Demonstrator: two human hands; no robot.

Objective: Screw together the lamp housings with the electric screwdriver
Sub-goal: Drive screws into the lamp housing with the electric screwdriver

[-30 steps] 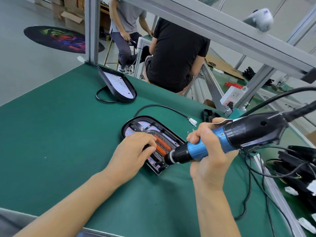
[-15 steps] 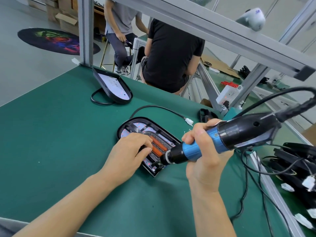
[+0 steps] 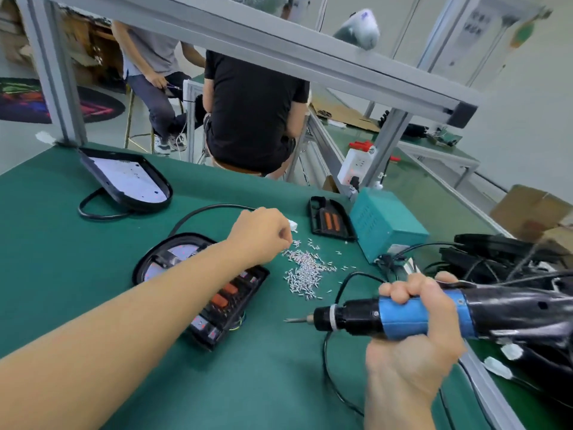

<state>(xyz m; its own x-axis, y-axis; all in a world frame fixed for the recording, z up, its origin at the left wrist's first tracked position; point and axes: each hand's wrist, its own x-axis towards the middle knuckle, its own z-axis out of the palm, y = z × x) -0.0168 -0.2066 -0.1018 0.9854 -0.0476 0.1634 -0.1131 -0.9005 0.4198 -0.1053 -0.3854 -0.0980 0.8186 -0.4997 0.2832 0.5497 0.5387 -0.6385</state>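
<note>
Head view shows the left hand with curled fingers at the far edge of the screws, pinch unclear. Right hand grips the electric screwdriver, bit clear of the open lamp housing on the green desk.

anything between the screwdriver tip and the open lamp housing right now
Nothing visible. The electric screwdriver, gripped by the right hand, points its bit across bare green mat toward the lamp housing. Only the left forearm crosses the housing's upper part; the screws lie farther back.
</note>
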